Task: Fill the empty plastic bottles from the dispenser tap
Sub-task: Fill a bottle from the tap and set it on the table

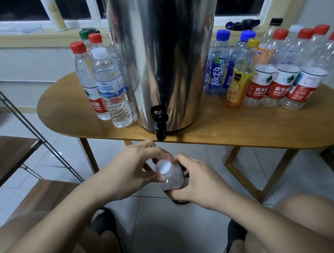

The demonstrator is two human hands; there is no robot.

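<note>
A tall steel dispenser (165, 55) stands on the wooden table (258, 122), its black tap (159, 124) hanging over the front edge. Below the tap, in front of the table, I hold a clear plastic bottle (172, 178) with a white cap (164, 167). My right hand (199, 180) grips the bottle's body. My left hand (133, 170) pinches the cap with thumb and fingers. The bottle's lower part is hidden behind my right hand.
Several capped bottles (107, 87) holding water stand left of the dispenser. Several capped bottles (275, 73) that look empty stand to its right. A metal rack (18, 117) with wooden shelves is at the left. My knees and feet are at the bottom of the view.
</note>
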